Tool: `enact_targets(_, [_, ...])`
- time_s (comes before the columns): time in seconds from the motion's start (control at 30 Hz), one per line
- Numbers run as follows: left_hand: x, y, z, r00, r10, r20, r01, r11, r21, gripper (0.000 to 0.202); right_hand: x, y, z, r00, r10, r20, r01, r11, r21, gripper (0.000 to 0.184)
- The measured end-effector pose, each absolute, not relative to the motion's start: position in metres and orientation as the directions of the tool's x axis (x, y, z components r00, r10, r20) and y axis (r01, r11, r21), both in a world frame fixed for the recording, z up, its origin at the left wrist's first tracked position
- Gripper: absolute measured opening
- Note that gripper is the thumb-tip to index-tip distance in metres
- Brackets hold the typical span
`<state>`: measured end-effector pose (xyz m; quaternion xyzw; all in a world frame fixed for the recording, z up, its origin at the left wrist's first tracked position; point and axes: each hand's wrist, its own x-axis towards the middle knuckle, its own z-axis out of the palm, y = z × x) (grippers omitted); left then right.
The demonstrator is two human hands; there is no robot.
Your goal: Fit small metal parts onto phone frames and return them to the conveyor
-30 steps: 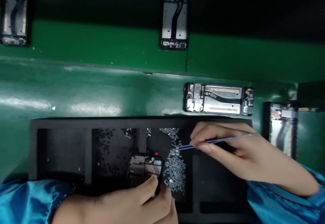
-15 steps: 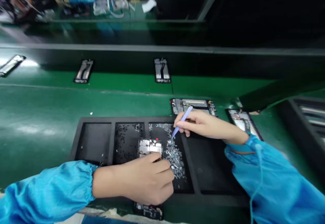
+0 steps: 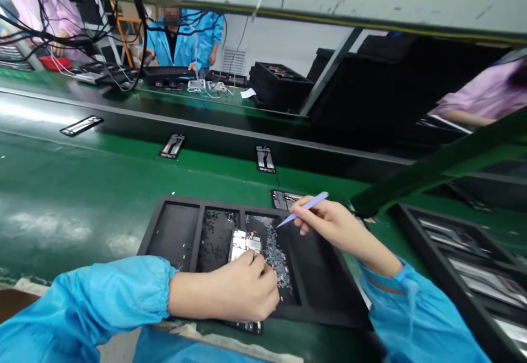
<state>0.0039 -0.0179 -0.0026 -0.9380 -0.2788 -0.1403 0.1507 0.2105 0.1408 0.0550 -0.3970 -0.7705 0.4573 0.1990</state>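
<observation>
My left hand grips the lower edge of an opened phone frame, showing a silver metal back, and holds it over the black foam tray. My right hand pinches pale blue tweezers, with their tip in the air above the tray's right-middle compartment. Beneath that tip lies a heap of tiny silver metal parts, partly hidden by my left hand. Small dark parts are scattered in the compartment to its left.
The tray sits on a green conveyor belt carrying several phone frames, including one behind my right hand. A black rack stands to the right. A co-worker in blue stands beyond the belt among cables.
The view has tilted up, showing more of the far bench. The tweezers' tip has lifted away from the heap of silver parts, and my left hand still grips the phone frame.
</observation>
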Motion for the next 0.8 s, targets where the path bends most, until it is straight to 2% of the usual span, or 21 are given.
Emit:
enact_targets(0.13, [0.002, -0.020, 0.001, 0.785, 0.533, 0.316, 0.601, -0.780, -0.176, 0.042, 0.211, 0.156, 0.036, -0.709, 0.693, -0.133, 0.407, 0.248, -0.879, 0.051])
enact_targets(0.23, [0.002, -0.020, 0.002, 0.753, 0.602, 0.266, 0.649, -0.747, -0.145, 0.056, 0.214, 0.171, 0.012, -0.714, 0.677, -0.178, 0.412, 0.201, -0.889, 0.056])
enact_targets(0.47, [0.005, -0.018, -0.004, 0.762, 0.610, 0.217, 0.640, -0.760, -0.112, 0.057, 0.223, 0.176, -0.003, -0.716, 0.657, -0.238, 0.434, 0.151, -0.888, 0.045])
enact_targets(0.8, [0.004, -0.013, 0.000, 0.771, 0.601, 0.212, 0.630, -0.769, -0.112, 0.056, 0.218, 0.177, -0.002, -0.715, 0.656, -0.242, 0.462, 0.184, -0.867, 0.043])
